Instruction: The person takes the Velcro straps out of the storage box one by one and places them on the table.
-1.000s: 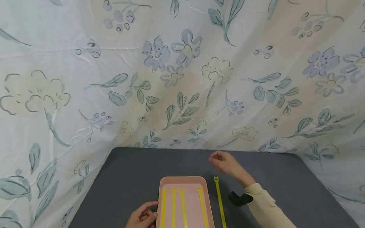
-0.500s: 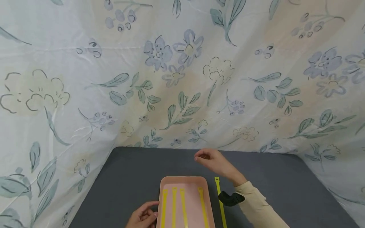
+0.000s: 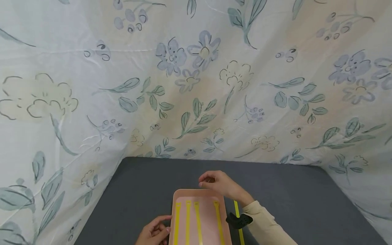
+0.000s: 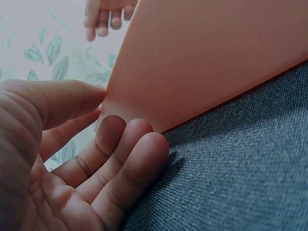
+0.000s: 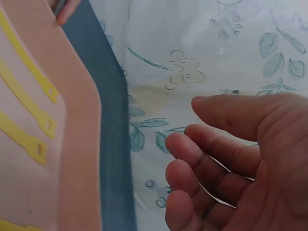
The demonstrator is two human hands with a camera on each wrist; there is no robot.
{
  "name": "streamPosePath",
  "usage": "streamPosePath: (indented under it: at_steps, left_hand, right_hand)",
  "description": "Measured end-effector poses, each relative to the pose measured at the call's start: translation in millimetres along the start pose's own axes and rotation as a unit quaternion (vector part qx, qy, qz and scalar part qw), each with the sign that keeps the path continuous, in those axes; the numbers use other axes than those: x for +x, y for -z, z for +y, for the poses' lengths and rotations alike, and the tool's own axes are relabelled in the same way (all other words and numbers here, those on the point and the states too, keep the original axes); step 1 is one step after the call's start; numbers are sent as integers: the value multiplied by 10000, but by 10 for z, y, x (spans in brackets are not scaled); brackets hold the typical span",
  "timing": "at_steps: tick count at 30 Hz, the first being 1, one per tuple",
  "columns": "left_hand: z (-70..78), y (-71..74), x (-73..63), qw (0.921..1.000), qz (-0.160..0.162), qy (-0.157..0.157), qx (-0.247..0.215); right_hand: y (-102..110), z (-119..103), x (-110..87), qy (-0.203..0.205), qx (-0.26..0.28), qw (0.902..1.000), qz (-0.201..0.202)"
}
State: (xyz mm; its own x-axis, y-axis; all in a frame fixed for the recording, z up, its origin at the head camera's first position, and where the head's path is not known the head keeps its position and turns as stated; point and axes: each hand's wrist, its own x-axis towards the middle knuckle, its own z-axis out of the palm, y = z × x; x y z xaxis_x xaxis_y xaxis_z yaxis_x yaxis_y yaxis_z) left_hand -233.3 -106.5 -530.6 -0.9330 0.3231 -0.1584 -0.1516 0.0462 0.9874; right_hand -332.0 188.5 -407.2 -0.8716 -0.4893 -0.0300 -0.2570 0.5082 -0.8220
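Note:
A pink tray (image 3: pixel 199 193) stands on the dark table, with several yellow cable straps (image 3: pixel 188 221) lying lengthwise in it, slotted heads toward the far end. My left hand (image 3: pixel 154 232) touches the tray's left side; in the left wrist view the thumb tip meets the rim and the other fingers are loosely bent by the outer wall. My right hand (image 3: pixel 221 183) hovers by the tray's far right corner. Its fingers are loosely curled with nothing between them, as the right wrist view confirms. Another yellow strap (image 3: pixel 236 208) lies right of the tray, partly hidden by the right forearm.
A black band (image 3: pixel 239 221) sits at the right wrist over a cream sleeve (image 3: pixel 266 226). The dark grey tabletop (image 3: pixel 284 194) extends around the tray. A floral cloth (image 3: pixel 196 85) hangs behind the table and along its sides.
My right hand has moved left from above the loose strap to the tray's far end, then lower. The left hand, tray and straps stay put.

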Motion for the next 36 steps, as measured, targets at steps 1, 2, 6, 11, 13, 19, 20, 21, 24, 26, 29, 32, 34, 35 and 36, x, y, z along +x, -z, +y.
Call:
streamPosePath:
  at_steps: [1, 2, 6, 11, 13, 19, 20, 21, 24, 26, 29, 32, 34, 35, 36]
  left_hand:
    - [-1, 0, 3, 10000, 6, 15, -2]
    - [0, 1, 6, 10000, 8, 22, 4]
    - [15, 1, 9, 10000, -17, 72, 17]
    - [44, 2, -5, 10000, -34, 52, 66]
    - [45, -5, -11, 10000, -16, 37, 71]
    - [41, -22, -26, 10000, 43, -17, 78]
    - [44, -21, -28, 9999, 42, -30, 93]
    - [47, -20, -29, 9999, 53, -39, 105]
    - [54, -22, -29, 9999, 58, -51, 133]
    - [55, -22, -27, 9999, 50, -50, 135]
    - [53, -22, -22, 9999, 32, -58, 159]
    - [50, -24, -17, 9998, 29, -69, 170]
    - [50, -26, -15, 9998, 30, -78, 174]
    - [50, -26, -14, 9998, 31, -79, 172]
    - [50, -28, -14, 9998, 32, -79, 168]
  right_hand:
    - [-19, 12, 4, -11, 31, 10000, -28]
    - [-36, 25, 8, -18, 55, 10000, -51]
    - [-93, 64, 14, -3, 64, 9999, -142]
    - [-170, 112, 39, -39, -96, 9997, -237]
    - [-204, 152, 51, -39, -195, 9994, -280]
    - [-292, 250, 40, 77, -266, 9984, -497]
    - [-307, 263, 37, 83, -256, 9982, -528]
    - [-323, 276, 37, 80, -271, 9981, -549]
    - [-374, 317, 36, 27, -360, 9978, -550]
    - [-407, 336, 38, -48, -443, 9977, -511]
    - [-448, 355, 41, -144, -577, 9972, -458]
    - [-476, 370, 42, -170, -635, 9969, -423]
    - [-490, 381, 40, -195, -627, 9969, -436]
    - [-494, 384, 35, -202, -630, 9968, -446]
    - [-500, 392, 33, -200, -635, 9968, -451]
